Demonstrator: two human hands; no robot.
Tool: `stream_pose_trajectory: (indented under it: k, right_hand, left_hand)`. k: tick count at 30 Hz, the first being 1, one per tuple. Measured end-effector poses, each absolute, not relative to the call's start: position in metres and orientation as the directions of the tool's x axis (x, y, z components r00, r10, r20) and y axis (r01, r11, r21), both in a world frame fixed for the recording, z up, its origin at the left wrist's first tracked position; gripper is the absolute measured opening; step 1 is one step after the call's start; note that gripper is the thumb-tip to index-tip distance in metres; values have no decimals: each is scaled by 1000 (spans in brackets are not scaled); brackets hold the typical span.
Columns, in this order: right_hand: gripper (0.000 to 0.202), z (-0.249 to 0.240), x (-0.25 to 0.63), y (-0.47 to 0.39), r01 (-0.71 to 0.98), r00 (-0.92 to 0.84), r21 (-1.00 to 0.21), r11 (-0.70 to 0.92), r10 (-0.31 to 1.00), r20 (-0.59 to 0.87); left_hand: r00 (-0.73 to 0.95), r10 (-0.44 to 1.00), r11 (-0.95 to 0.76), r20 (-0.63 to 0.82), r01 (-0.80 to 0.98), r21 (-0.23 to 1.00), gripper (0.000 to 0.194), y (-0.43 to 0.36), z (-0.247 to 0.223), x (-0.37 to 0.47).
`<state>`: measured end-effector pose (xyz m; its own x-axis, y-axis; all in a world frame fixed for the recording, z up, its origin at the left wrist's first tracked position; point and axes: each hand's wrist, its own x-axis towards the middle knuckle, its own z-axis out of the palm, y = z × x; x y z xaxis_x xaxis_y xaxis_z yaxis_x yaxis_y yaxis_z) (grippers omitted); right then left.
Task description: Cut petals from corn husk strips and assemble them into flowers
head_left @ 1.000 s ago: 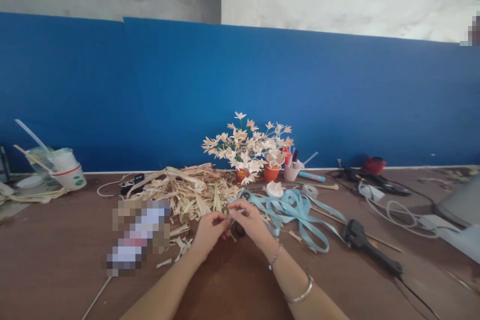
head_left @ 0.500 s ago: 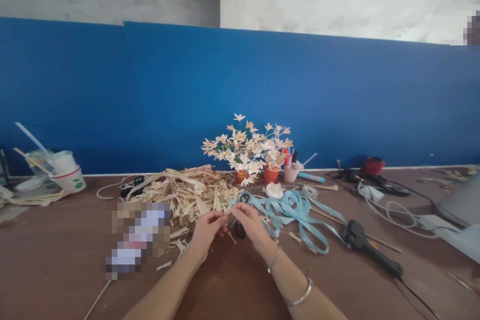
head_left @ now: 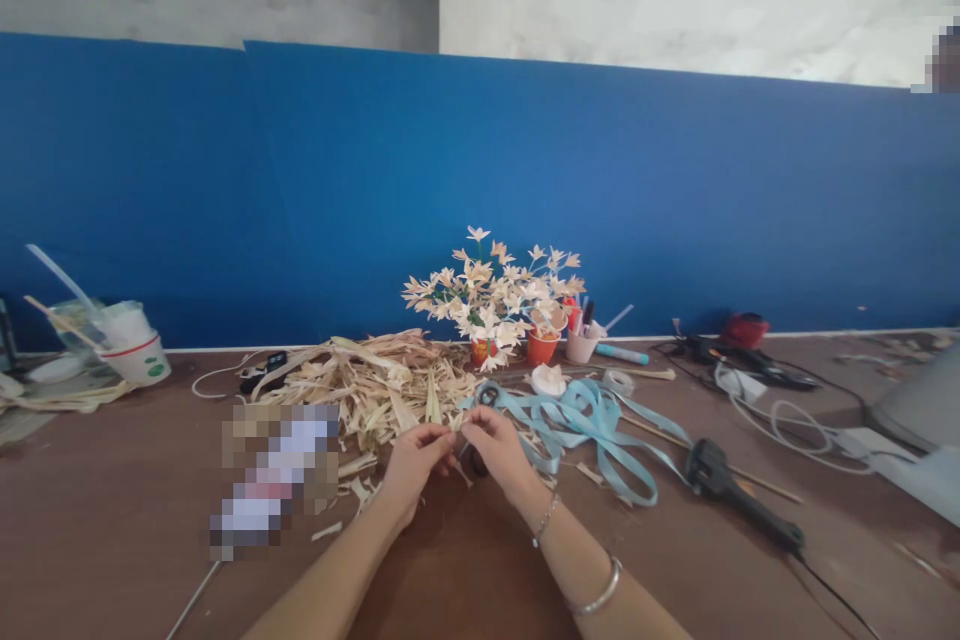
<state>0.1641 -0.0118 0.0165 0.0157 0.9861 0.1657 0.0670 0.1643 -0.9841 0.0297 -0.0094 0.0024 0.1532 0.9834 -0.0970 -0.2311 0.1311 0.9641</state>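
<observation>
My left hand (head_left: 415, 465) and my right hand (head_left: 501, 452) meet above the table, thumbs and forefingers pinched close together. A small pale piece of dried husk (head_left: 457, 422) shows between the fingertips; most of it is hidden. Behind and left of my hands lies a heap of dried husk strips (head_left: 375, 385). Black-handled scissors (head_left: 489, 394) are partly covered by my right hand. Light blue ribbon (head_left: 581, 415) lies in loops to the right. Further back, cream husk flowers (head_left: 487, 305) stand on thin stems in an orange pot (head_left: 541, 347).
A black glue gun (head_left: 742, 500) with a cord lies on the brown table (head_left: 450, 580) at right. A blurred patch (head_left: 274, 480) is at left. Paper cups with sticks, such as one cup (head_left: 139, 360), stand at the back. A blue partition (head_left: 337, 180) rises behind.
The fingertips of my right hand have moved slightly left and down, closer to my left fingertips. Other things stay where they were.
</observation>
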Motion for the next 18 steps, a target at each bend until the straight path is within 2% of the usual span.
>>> stream_pose_trajectory:
  k: [6,11,18]
  right_hand:
    - [8,18,164,-14,41,3,-989,143,990,143]
    - [10,20,168,-13,136,39,-972,192,979,199]
    - [12,20,171,-10,247,31,-944,219,972,234]
  left_hand:
    - [188,974,175,-124,-284,943,25,-10,4,30]
    - [211,965,214,-158,-274,938,31,-12,8,31]
    - [215,971,140,-103,-169,976,29,-13,10,32]
